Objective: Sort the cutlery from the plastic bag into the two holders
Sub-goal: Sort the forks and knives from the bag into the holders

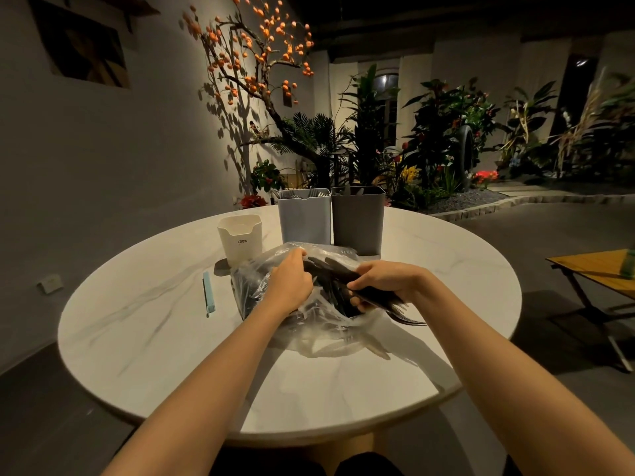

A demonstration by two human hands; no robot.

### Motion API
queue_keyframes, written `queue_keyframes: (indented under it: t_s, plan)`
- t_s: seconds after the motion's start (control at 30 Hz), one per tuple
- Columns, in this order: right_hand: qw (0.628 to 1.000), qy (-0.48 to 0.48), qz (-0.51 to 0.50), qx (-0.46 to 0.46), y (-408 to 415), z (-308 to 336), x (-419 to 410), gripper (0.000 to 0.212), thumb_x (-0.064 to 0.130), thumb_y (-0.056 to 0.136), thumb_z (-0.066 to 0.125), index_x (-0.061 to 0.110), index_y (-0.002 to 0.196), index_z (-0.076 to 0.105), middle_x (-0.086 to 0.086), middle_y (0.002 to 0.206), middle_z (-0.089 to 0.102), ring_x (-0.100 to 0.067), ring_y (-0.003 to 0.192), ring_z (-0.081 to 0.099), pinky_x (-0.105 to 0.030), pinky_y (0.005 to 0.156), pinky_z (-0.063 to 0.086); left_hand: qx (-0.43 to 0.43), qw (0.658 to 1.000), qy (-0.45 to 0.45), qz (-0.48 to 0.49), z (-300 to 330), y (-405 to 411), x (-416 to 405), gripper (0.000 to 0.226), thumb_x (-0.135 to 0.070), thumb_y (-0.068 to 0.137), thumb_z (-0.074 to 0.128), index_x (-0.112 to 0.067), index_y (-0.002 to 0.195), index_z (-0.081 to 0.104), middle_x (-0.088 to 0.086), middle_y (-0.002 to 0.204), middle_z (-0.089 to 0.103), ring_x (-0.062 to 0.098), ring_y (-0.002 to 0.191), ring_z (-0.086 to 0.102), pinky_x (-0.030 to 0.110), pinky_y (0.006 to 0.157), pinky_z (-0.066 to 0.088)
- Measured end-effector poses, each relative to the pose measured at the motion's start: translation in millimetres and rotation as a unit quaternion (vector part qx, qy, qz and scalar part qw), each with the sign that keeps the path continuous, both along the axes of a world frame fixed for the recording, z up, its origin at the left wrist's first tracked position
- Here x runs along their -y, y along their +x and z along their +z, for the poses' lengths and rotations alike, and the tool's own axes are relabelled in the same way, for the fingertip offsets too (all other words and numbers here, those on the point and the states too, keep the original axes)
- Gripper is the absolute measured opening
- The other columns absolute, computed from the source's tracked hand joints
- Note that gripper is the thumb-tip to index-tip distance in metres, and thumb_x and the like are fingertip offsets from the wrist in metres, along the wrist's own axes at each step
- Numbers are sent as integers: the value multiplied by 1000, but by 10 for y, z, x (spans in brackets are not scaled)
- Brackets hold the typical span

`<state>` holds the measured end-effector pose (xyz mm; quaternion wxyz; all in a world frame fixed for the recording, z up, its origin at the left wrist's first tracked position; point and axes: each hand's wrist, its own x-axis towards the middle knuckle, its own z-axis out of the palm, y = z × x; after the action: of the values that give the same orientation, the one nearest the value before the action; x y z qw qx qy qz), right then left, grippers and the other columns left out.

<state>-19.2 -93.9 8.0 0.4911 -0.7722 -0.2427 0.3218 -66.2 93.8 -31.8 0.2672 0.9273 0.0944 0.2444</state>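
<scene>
- Both our forearms reach forward over the round white surface (165, 338) and meet at the clear plastic bag (261, 269) lying at its middle.
- Our left hand (292, 280) is knuckles up, its fingers curled and gripping the bag's crumpled film at the mouth.
- Our right hand (385, 283) is clamped around a bundle of dark cutlery (374, 298), thumb under and fingers over.
- The bundle's long axis runs from far left, inside the bag, to near right, with fork tines (409, 319) sticking out past the hand to the right.
- Behind the bag stand the light grey holder (304, 218) and the dark grey holder (357, 221), touching side by side, each already with utensils inside.
- A cream cup (240, 238) and a pale blue clip (208, 293) sit left of the bag.
</scene>
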Motion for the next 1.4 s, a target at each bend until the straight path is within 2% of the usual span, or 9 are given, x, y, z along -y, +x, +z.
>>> queue_keyframes:
  t_s: [0.1,0.33,0.43,0.6,0.77,0.9,1.2,1.3,1.4]
  plan:
    - [1000,3,28,1,66,-30,34,6,3,98,48,1,103,50,-11,79,61,-17,68,61,-28,65,56,14,996,-84,13,3,41,-36,30,-7,95,38,-8,123,49,14,122,57,29,111,53,44,99,44]
    - [997,-5,82,-8,84,-50,55,11,3,97,48,1,107,53,-6,79,62,-14,71,61,-22,61,52,113,965,-235,-18,102,54,-54,30,-22,103,36,-12,81,54,1,79,52,9,72,45,27,72,34]
    - [996,11,80,-34,106,-64,28,26,2,97,47,-1,122,50,-9,85,60,-16,72,60,-25,64,53,147,973,-178,-2,76,62,-109,27,-23,101,44,-8,100,66,2,86,62,12,79,53,24,71,39]
    - [993,32,82,-73,108,-47,-72,11,7,97,38,3,100,47,-10,75,50,-17,60,47,-26,55,43,192,971,-144,15,90,93,-105,26,-25,99,49,-8,106,67,5,97,66,18,89,59,33,80,51]
    - [993,22,102,-58,119,-23,-133,22,20,98,39,7,82,46,-6,67,44,-16,57,39,-27,56,34,225,966,-128,23,185,120,-104,23,-24,100,47,-11,103,65,7,103,64,19,91,58,39,84,50]
    - [990,55,130,-23,95,35,-143,26,29,101,44,7,88,46,-2,69,42,-12,57,37,-23,54,34,237,966,-95,32,266,115,-120,24,-28,101,43,-14,107,61,0,99,63,17,91,57,50,91,46]
    - [983,150,83,-66,185,107,-237,21,21,103,40,4,108,52,1,66,43,-9,54,38,-19,51,36,214,958,-185,39,391,165,-163,31,-26,104,30,-10,125,46,0,91,59,20,73,63,32,71,50]
    - [980,157,89,-86,216,155,-290,23,22,104,38,4,110,52,0,69,43,-8,53,39,-18,50,37,214,956,-194,41,436,252,-171,34,-29,104,31,-11,130,45,0,94,61,21,80,62,42,80,53]
    - [974,171,93,-118,265,195,-323,26,24,104,36,6,112,52,-1,69,42,-7,51,37,-18,49,35,192,957,-216,22,497,321,-180,39,-29,104,32,-9,136,42,6,109,63,19,78,61,38,81,52]
